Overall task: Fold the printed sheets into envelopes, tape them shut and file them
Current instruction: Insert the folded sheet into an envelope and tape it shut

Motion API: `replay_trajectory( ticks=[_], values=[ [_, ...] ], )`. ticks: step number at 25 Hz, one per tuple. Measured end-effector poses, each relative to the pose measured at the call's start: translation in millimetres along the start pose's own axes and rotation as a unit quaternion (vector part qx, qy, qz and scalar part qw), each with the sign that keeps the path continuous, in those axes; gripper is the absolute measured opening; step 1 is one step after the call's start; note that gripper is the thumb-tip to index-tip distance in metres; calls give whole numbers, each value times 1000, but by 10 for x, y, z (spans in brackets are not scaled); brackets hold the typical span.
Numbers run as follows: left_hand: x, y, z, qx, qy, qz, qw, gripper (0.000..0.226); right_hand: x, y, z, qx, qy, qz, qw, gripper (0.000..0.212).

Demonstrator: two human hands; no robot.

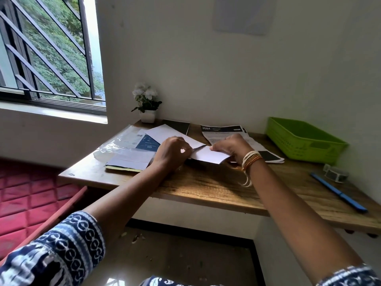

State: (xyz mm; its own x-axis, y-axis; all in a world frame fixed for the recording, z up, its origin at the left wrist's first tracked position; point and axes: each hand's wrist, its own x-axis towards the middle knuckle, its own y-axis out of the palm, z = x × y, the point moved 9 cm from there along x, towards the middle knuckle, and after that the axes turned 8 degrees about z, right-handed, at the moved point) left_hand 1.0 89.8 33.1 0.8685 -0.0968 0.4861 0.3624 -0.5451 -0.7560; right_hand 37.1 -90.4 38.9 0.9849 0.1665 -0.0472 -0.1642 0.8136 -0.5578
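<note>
We've got both hands, left hand (172, 150) and right hand (231, 146), pinching the white sheet (208, 154) mid-desk (206, 186) to crease it flat, green basket (303, 141) waiting far right for filing, probably.

A white sheet (208, 154) lies partly folded on the counter (206, 186), its flaps meeting in a dark crease at the middle. More printed sheets (221, 132) lie behind it, one headed "2684". A green basket (303, 141) stands at the far right, with a tape roll (336, 174) nearer.
</note>
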Motion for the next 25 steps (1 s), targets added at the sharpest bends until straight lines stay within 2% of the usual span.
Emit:
replay_trajectory(
  ticks=[3, 5, 9, 12, 17, 22, 25],
  values=[
    [5, 31, -46, -1, 34, 15, 999, 13, 71, 125, 47, 24, -10, -17, 1000, 22],
    [2, 29, -13, -11, 16, 14, 1000, 13, 137, 216, 40, 43, -12, -7, 999, 20],
    [3, 14, 72, -12, -32, 1, 999, 14, 3, 388, 23, 167, 18, 124, 978, 17],
    [23, 29, 149, -27, -56, 2, 998, 13, -122, 277, 4, 193, 4, 161, 968, 23],
    [52, 49, 169, -34, -38, 7, 999, 13, -85, 252, 25, 196, -20, 227, 954, 27],
    [43, 7, 144, -66, -14, -11, 998, 9, -32, 300, 111, 160, -77, 173, 969, 23],
    [29, 3, 94, -73, 8, -6, 997, 9, 73, 265, 147, 1, -116, 67, 991, 20]
  ],
)
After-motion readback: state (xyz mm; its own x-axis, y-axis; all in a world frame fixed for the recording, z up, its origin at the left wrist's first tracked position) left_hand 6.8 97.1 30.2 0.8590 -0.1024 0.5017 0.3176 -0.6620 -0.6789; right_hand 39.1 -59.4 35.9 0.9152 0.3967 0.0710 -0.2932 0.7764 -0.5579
